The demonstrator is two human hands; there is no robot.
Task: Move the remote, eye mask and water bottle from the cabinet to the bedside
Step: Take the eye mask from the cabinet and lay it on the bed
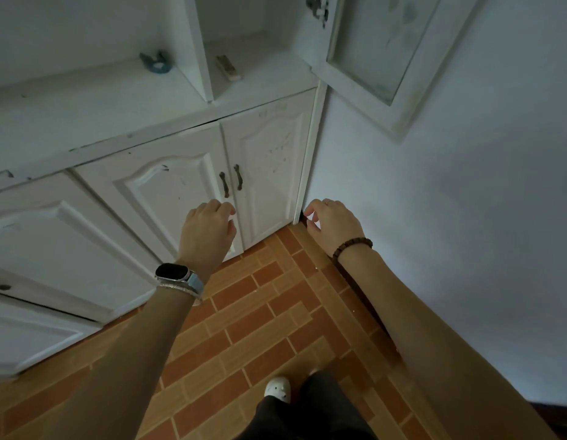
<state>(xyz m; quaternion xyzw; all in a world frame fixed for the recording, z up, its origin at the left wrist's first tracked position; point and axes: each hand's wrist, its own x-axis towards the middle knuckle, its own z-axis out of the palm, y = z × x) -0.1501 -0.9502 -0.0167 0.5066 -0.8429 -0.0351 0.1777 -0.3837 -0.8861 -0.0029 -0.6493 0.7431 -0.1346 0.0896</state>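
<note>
A pale remote (227, 68) lies on the shelf of the open upper compartment of the white cabinet (117, 128). To its left a dark blue eye mask (157, 62) lies crumpled on the cabinet ledge. No water bottle is in view. My left hand (207, 231), with a watch on its wrist, hangs in front of the lower cabinet doors, fingers loosely curled and holding nothing. My right hand (331, 225), with a bead bracelet on its wrist, hovers near the cabinet's right corner, also with nothing in it. Both hands are well below the shelf.
An upper cabinet door (380, 52) with a frosted pane stands swung open at the right. A white wall (450, 217) closes the right side. Two dark handles (231, 182) sit on the shut lower doors. Orange tiled floor (260, 328) lies below, with my foot (277, 389) on it.
</note>
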